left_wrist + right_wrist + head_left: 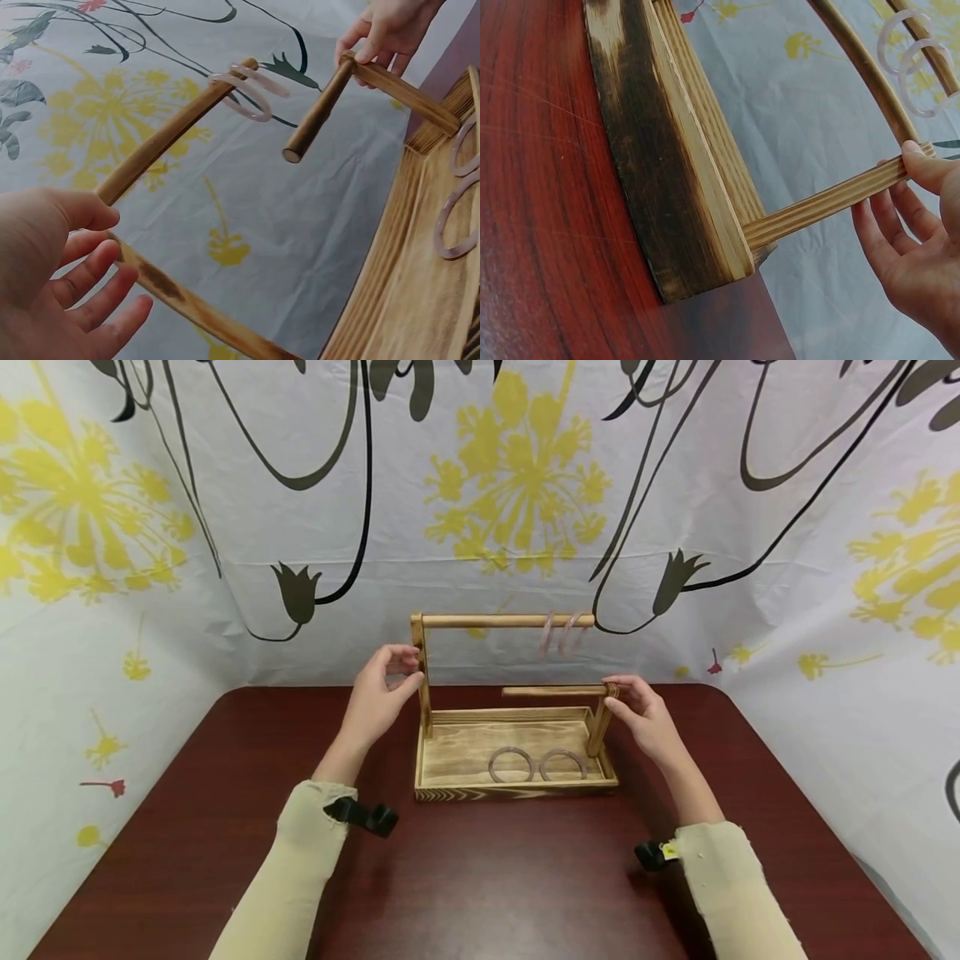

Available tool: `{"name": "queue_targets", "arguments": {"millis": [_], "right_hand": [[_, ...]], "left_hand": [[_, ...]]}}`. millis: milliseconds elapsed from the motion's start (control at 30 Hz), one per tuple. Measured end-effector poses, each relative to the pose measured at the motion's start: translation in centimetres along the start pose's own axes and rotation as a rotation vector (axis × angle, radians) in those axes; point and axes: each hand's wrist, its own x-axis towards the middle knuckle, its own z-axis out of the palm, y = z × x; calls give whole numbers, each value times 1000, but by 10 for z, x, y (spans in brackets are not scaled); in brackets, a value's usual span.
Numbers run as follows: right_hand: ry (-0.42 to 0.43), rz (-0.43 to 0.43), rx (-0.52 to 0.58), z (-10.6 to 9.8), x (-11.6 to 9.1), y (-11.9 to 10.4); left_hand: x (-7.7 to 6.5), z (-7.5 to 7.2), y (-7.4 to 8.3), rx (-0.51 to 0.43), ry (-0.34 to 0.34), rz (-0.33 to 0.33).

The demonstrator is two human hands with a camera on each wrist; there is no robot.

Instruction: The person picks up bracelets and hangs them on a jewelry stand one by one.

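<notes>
A wooden bangle stand (517,792) has a shallow tray base, a tall post (424,693) at its left and a shorter post (598,731) at its right, each bearing a horizontal rod. My left hand (378,693) is at the tall post, pinching it between thumb and fingers below the upper rod (161,146). With my right hand (922,247) I grip the top of the short post, thumb on one side and fingers on the other. Two pale pink bangles (562,631) hang near the free end of the upper rod. The lower rod (551,692) carries none.
Two more bangles (512,765) lie side by side in the tray. The stand is on a dark red wooden table (495,868), close to its back edge. Behind and beside the table hangs a white cloth (420,543) printed with yellow flowers and dark stems.
</notes>
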Motion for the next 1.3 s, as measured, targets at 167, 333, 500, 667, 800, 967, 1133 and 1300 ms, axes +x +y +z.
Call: {"name": "queue_targets", "arguments": {"millis": [167, 333, 500, 667, 800, 967, 1133, 1300], "right_hand": [[6, 19, 9, 1, 0, -1], [3, 19, 9, 0, 0, 0], [1, 10, 17, 1, 1, 0], [1, 10, 17, 0, 1, 2], [0, 3, 12, 0, 1, 1], [3, 7, 10, 0, 0, 2], [5, 3, 14, 0, 0, 2], [4, 3, 19, 0, 0, 2]], "left_hand": [[-3, 10, -5, 22, -58, -17], [-8, 23, -12, 34, -128, -43], [-9, 37, -21, 26, -168, -74], [-10, 53, -29, 0, -191, -129], [-12, 64, -35, -21, -220, -170], [-15, 76, -41, -58, -254, -199], [-17, 86, -46, -75, -283, -203], [-17, 94, -52, -93, -331, -219]]}}
